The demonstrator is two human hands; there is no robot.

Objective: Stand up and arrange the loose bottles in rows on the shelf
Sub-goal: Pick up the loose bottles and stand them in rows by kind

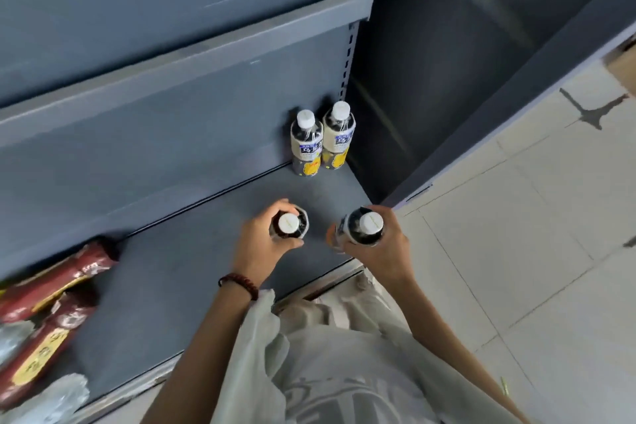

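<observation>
Shirt [344, 372] lowest; left hand [265, 241] grips left bottle [289, 224], right hand [382, 251] grips right bottle [363, 227], both upright, just short of standing pair [307, 143], which lies ahead between them.

Both bare forearms are stretched forward, side by side, from the bottom of the view. The left hand [263, 243] is curled round the neck of an upright bottle [289, 225], with the thumb on the near side and the fingers over the far side. A dark bead bracelet [239, 284] is worn on the left wrist. The right hand [383, 248] is wrapped round a second bottle [364, 225], tilted slightly leftward, near the front right corner of the shelf [206, 268]. The hands are apart.
</observation>
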